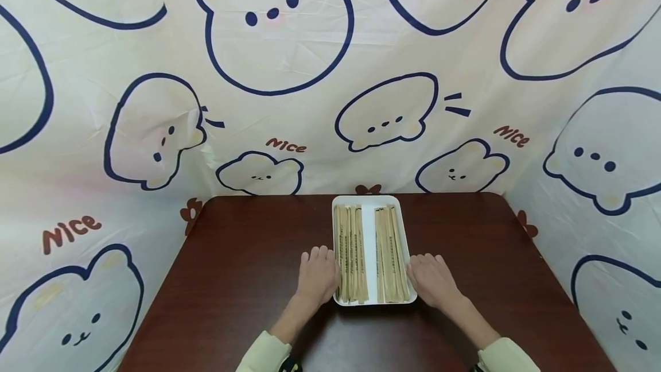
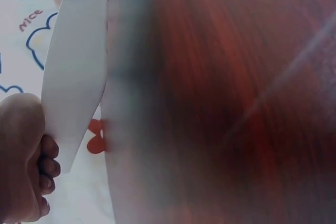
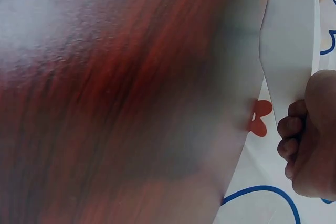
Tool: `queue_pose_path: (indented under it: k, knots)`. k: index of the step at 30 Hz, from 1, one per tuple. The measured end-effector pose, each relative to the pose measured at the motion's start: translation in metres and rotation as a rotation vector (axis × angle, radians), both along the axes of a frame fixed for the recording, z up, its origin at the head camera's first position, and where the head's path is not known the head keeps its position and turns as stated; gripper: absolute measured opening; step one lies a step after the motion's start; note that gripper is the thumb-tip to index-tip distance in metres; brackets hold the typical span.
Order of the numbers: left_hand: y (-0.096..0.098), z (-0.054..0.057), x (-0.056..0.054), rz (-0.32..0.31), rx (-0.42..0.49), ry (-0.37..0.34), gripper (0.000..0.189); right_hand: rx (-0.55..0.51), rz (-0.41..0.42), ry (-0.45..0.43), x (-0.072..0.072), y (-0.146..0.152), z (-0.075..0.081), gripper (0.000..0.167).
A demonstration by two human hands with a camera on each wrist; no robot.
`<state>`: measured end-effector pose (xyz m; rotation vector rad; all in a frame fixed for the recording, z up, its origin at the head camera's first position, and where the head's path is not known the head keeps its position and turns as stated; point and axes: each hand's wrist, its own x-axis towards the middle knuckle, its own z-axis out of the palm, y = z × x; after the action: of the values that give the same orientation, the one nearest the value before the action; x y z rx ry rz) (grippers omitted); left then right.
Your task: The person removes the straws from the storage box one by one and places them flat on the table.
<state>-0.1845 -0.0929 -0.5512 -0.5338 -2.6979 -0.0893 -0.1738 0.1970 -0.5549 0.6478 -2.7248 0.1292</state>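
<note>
A white rectangular tray is between my two hands, long side pointing away from me. Two rows of long, thin paper-wrapped sticks with printed wrappers lie in it, a left row and a right row, with a bare white strip dividing them. My left hand grips the tray's left side toward the near end. On the opposite side my right hand holds it in the same way. Curled fingers of the left hand and right hand show at the tray wall in the wrist views.
The dark brown wooden table extends around and below the tray. Behind and at both sides hangs a pale cloth with blue bear outlines. Shadow falls on the tabletop just in front of the tray.
</note>
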Motion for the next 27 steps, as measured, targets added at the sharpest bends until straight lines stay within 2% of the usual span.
queue_pose_path:
  k: [5,12,27]
  knots:
    - [0.002,-0.006,0.003,-0.005,-0.010,-0.016,0.023,-0.005,-0.011,-0.025,0.003,0.002,-0.004,0.037]
    - [0.005,-0.008,0.007,-0.002,-0.017,-0.069,0.025,0.012,-0.026,-0.073,0.007,0.004,-0.008,0.037]
    - [0.010,-0.015,0.013,0.013,-0.028,-0.163,0.028,0.007,-0.005,-0.032,0.015,0.007,-0.018,0.036]
